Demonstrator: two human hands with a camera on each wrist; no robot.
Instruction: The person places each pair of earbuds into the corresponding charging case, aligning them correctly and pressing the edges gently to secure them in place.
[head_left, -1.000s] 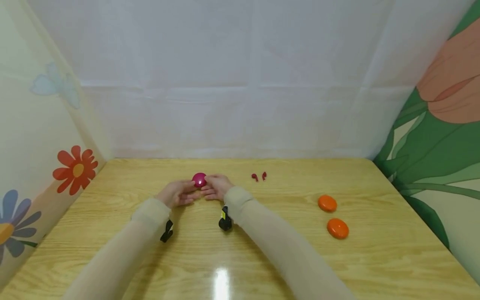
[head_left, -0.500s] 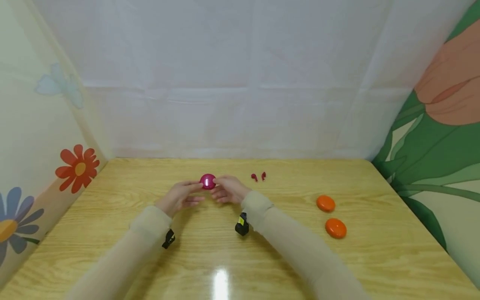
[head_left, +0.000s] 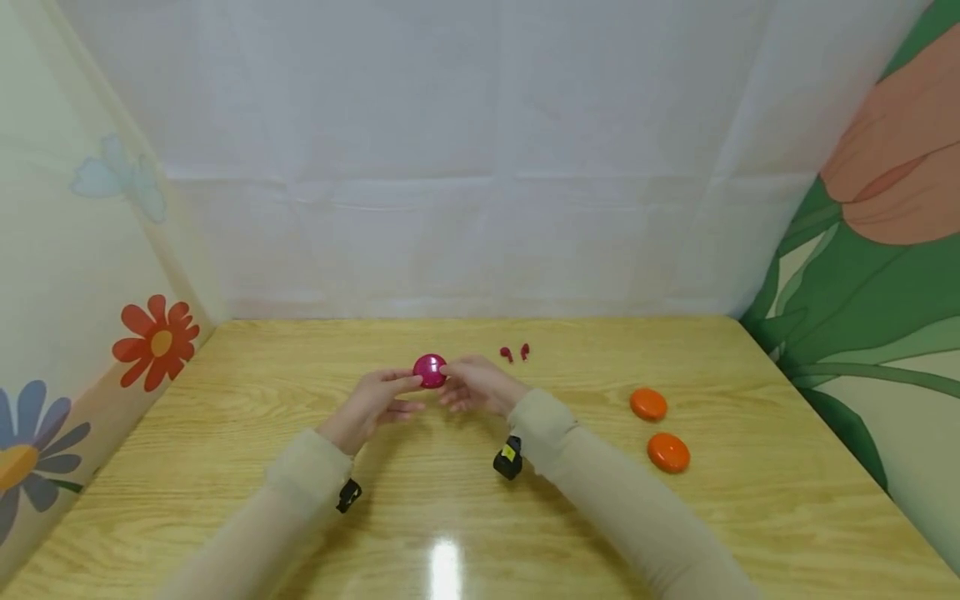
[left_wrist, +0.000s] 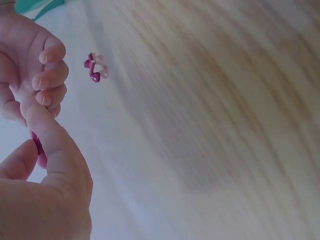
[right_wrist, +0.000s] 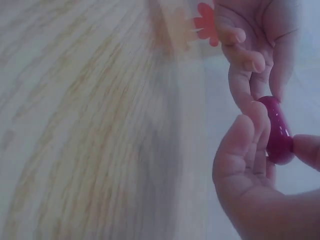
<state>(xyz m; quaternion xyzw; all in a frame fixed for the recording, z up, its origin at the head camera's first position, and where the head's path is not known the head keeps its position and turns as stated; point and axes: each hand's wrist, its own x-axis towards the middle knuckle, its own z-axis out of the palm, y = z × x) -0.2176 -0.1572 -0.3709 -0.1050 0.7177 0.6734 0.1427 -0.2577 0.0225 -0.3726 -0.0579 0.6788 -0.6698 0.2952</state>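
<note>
Magenta case sits pinched between your left hand and right hand, lifted just above the wooden table; two small red earbuds lie beyond, two orange discs well to your right. From your left wrist, fingertips clamp the case's edge, earbuds nearby. From your right wrist, thumb and fingers grip the glossy case.

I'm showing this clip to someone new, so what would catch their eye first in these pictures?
First the glossy magenta round case, held up over the middle of the wooden table between the left hand and the right hand, both pinching its edges. Next, two orange discs lying toward the table's right side, and two small red earbuds just behind the hands.
</note>
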